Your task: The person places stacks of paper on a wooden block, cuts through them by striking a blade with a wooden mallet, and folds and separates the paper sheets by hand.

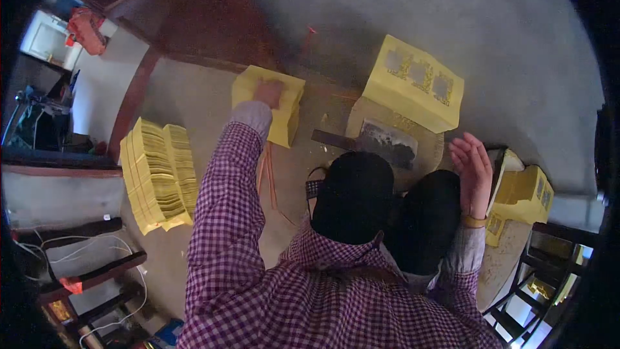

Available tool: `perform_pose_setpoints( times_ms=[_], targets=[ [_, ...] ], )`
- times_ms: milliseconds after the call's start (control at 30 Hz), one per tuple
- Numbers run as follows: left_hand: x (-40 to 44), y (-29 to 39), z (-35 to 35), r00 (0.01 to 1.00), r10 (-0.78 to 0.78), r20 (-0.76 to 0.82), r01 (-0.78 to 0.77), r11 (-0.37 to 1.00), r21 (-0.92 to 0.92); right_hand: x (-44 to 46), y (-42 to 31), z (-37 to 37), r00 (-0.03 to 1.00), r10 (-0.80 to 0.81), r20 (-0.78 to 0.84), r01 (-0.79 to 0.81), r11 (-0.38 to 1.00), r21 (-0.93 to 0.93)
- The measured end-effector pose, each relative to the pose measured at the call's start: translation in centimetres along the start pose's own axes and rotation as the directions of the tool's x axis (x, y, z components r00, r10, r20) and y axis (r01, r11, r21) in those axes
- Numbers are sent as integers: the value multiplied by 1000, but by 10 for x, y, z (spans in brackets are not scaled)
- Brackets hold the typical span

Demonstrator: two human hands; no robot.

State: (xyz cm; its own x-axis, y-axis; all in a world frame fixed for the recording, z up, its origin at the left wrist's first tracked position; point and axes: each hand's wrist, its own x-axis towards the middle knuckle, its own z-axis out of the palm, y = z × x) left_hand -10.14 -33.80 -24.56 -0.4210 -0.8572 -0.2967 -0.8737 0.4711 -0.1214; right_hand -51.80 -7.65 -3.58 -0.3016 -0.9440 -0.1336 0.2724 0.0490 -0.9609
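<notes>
My left hand (268, 94) reaches forward onto a stack of yellow paper (287, 130) on the floor. Its fingers are blurred, so their grip on the paper is unclear. My right hand (476, 171) is raised beside my right knee, fingers apart and slightly bent, holding nothing. Just beyond it, a yellow paper stack with printed dark patterns (416, 81) stands at the far edge of a wooden block (429, 145). A broad, dark-stained cleaver (387, 141) lies flat on the block, handle pointing left.
A large tied bundle of yellow paper (158, 174) stands at the left. Folded yellow paper (523, 187) sits at the right near a dark wooden rack (549, 265). Reddish strips (268, 178) lie on the floor. Dark wooden furniture (90, 271) with a white cable is at lower left.
</notes>
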Motion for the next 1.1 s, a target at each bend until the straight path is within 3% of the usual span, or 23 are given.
perform_pose_setpoints(
  times_ms=[167,233,333,467,533,667,767,833,1067,1100],
  targets=[
    [6,-18,2,999,40,-28,-43,993,-106,1,4,-5,1000,-6,-17,9,986,165],
    [5,-20,-10,994,57,89,-42,987,-158,0,4,-8,1000,-10,-17,13,980,199],
    [7,-25,-9,995,83,61,-69,976,-205,1,6,-14,1000,-18,-20,22,974,224],
    [6,-18,14,992,99,-83,-112,979,-171,-3,6,-18,999,-41,-13,43,975,219],
    [-2,-10,15,990,-17,-142,-7,986,-165,-4,5,-20,999,-51,-13,52,974,221],
    [-20,-3,-4,999,12,-52,-20,988,-155,-7,2,-14,997,-75,1,73,973,219],
    [-34,2,-11,986,88,-139,-88,996,4,-7,1,-11,997,-77,4,74,971,226],
    [-24,-3,-10,998,24,60,-22,999,-26,-5,2,-11,998,-65,5,62,971,229],
    [11,-31,8,994,106,16,-106,994,-12,-1,6,-13,998,-56,25,49,972,231],
    [17,-33,4,991,93,101,-90,995,-39,0,6,-13,998,-55,25,48,973,227]
  ],
)
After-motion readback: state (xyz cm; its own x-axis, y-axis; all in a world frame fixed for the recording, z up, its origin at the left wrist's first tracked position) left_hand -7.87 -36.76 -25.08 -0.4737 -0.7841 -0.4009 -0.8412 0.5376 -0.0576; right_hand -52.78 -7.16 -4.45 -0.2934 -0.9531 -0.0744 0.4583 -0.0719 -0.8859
